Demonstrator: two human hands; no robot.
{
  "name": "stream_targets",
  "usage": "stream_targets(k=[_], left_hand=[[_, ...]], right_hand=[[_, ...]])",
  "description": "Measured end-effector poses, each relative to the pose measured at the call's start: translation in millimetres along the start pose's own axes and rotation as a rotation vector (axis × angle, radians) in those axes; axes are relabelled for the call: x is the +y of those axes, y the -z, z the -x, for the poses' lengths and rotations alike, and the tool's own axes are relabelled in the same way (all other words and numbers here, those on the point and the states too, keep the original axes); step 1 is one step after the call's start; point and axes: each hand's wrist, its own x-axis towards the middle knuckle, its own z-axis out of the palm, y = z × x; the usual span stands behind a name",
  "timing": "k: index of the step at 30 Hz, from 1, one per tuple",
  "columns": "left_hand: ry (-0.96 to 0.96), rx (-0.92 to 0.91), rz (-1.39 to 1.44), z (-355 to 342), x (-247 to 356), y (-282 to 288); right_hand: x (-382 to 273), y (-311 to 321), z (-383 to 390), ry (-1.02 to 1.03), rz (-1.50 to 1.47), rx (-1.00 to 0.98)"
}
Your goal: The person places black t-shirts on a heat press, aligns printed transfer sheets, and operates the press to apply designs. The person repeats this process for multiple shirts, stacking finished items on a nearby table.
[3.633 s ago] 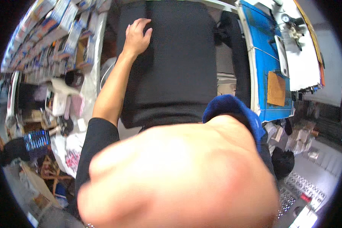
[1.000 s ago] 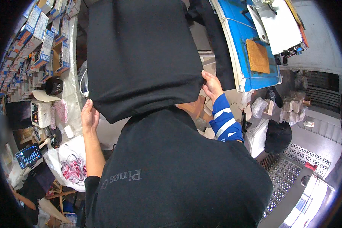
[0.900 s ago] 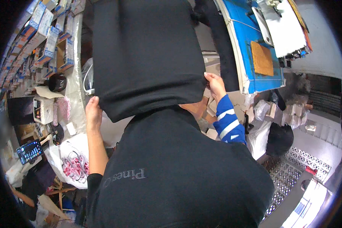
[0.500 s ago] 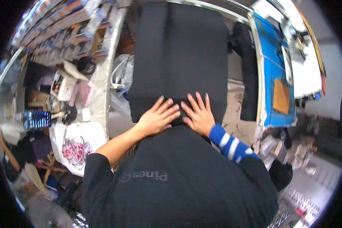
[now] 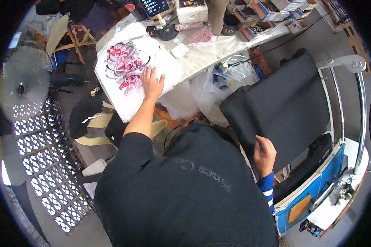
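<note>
My left hand [image 5: 152, 85] lies open with fingers spread on a white sheet [image 5: 169, 68] on the worktable. The sheet bears a red and grey print [image 5: 126, 61], and my fingertips touch its right part. My right hand [image 5: 264, 155] is at the near edge of a black cloth [image 5: 286, 111] spread over a flat, raised support. Its fingers are loosely bent, with nothing visible in them. Whether they press on the cloth or hover just over it is hard to see.
Beyond the sheet stand a phone on a holder [image 5: 154, 7], a white box [image 5: 191, 11] and a dark mug [image 5: 231, 24]. Clear plastic bags [image 5: 210, 90] hang below the table edge. A fan [image 5: 23, 84] is at left, a blue-sided machine frame [image 5: 309, 197] at right.
My view has turned left. My left hand has left the black cloth for the printed sheet; my right hand has shifted from flat on the cloth to its near edge, fingers bending.
</note>
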Motion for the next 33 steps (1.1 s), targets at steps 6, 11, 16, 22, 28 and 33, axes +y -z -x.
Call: stream_targets(k=[6, 11, 16, 22, 28, 33], left_hand=[[0.054, -0.151, -0.118, 1, 4, -11], [0.446, 0.177, 0.476, -6, -71, 8], [0.613, 0.724, 0.542, -18, -121, 145], [-0.132, 0.659, 0.347, -22, 101, 252], [-0.809, -0.332, 0.905, 78, 357, 198], [-0.752, -1.016, 1.08, 151, 447, 132]], right_hand=[[-40, 14, -27, -0.077, -0.254, -0.156], [-50, 19, -25, -0.108, -0.364, -0.114], [-35, 12, -7, -0.18, -0.442, -0.226], [-11, 15, 22, -0.071, -0.446, 0.005], [35, 49, 54, -0.408, -0.761, 0.064], [92, 42, 66, -0.695, -1.604, 0.497]])
